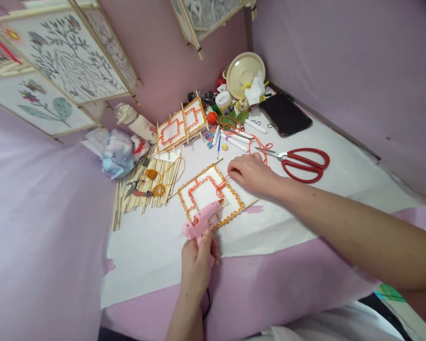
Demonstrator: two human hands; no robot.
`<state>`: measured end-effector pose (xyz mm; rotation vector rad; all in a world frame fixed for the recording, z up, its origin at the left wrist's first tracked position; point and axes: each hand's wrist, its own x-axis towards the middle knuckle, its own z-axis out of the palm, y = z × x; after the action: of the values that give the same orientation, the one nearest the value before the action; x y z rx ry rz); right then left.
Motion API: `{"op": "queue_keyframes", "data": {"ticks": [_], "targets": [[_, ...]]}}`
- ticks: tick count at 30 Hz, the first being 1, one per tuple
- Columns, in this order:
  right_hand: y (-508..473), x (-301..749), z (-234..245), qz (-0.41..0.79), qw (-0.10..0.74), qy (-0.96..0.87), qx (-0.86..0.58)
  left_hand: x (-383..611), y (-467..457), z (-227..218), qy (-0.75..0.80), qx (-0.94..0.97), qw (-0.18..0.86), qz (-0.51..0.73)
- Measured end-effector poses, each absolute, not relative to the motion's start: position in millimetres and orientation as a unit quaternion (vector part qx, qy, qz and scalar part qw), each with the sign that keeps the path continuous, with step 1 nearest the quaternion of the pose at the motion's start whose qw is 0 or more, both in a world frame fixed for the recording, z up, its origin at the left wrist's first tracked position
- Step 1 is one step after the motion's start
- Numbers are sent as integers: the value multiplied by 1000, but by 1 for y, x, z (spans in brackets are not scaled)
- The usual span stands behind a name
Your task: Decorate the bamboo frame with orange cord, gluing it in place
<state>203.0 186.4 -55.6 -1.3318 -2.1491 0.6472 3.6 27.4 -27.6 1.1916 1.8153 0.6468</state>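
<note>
Right forearm (341, 227) was nearest; right hand (250, 173) had fingers pinched on orange yarn (224, 182) at frame's (203, 193) far-right edge, frame lying left. Left hand (195, 255) gripped glue gun (203, 219) over frame's near side, nozzle pointing away and right.

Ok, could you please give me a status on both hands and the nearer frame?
Left hand gripping pink glue gun above nearer frame. Right hand pinching red-orange yarn. Glue gun hides part of that frame; scissors off to its right.
</note>
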Motion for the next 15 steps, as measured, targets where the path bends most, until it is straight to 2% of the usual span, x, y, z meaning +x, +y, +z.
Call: {"op": "queue_keyframes", "data": {"ticks": [15], "targets": [[187,203,-57,234,268,-795,-491,4,28,-28,725,483,419,255]]}}
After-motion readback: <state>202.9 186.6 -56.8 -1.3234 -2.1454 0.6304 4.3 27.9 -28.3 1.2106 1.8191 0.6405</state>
